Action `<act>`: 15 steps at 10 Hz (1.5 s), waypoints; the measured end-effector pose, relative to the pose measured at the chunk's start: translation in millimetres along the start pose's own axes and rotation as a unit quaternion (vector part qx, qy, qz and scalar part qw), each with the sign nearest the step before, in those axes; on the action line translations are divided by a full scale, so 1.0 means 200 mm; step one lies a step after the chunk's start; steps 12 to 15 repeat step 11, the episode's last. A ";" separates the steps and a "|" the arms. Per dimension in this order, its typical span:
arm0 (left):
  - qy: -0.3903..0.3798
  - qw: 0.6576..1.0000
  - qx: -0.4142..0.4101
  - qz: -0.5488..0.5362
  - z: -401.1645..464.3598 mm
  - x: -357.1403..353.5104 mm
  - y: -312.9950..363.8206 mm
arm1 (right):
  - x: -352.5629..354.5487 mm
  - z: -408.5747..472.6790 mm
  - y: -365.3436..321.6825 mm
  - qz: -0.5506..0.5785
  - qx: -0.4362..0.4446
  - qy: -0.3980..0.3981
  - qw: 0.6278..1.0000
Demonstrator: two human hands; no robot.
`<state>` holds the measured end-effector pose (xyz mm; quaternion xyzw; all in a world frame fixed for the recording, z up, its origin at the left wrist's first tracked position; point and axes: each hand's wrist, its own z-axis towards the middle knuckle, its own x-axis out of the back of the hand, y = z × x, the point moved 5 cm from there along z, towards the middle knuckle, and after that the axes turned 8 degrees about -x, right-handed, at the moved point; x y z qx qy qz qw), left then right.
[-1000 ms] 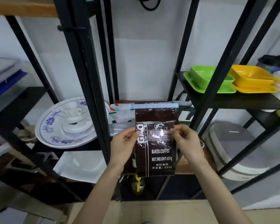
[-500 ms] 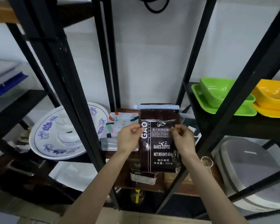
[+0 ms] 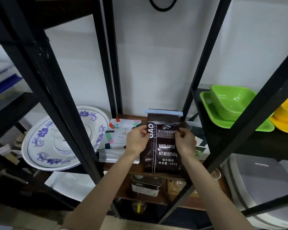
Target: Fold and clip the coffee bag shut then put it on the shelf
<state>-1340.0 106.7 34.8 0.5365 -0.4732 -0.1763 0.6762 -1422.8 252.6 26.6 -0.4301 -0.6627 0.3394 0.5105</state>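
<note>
- Two hands carry the load: your left hand (image 3: pixel 137 140) and right hand (image 3: pixel 185 142) each pinch a side edge of the coffee bag (image 3: pixel 162 146), thumbs on the printed front, other fingers hidden behind it.
- Black shelf frame (image 3: pixel 56 90): uprights crowd both forearms. Judged risk: an elbow catching a post as you pull out would tug the bag forward off the board.
- Wooden shelf (image 3: pixel 126 166): the bag's bottom edge sits at or just above its front lip; contact cannot be confirmed. Release this far forward and it could tip off toward you.
- White pouch (image 3: pixel 121 141) lies flat just left of the bag; the bag base riding onto it would leave the stance uneven.
- Coffee bag: upright, long axis vertical, label facing you, folded top upward, slight backward lean toward the wall.
- Blue clip (image 3: pixel 163 112): spans the fold crosswise, overhanging both ends. A knock against an upright could spring it loose.
</note>
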 end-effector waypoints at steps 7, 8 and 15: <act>-0.064 0.998 -0.018 0.013 -0.02 -0.01 -0.01 | -0.10 -0.01 0.07 -0.157 0.013 -0.077 0.984; -0.058 0.996 -0.045 0.053 -0.06 0.04 0.02 | -0.09 -0.06 0.03 -0.234 0.027 -0.099 0.967; -0.082 0.951 -0.130 0.270 -0.15 0.15 0.05 | -0.06 -0.26 -0.07 -0.384 0.113 -0.100 0.911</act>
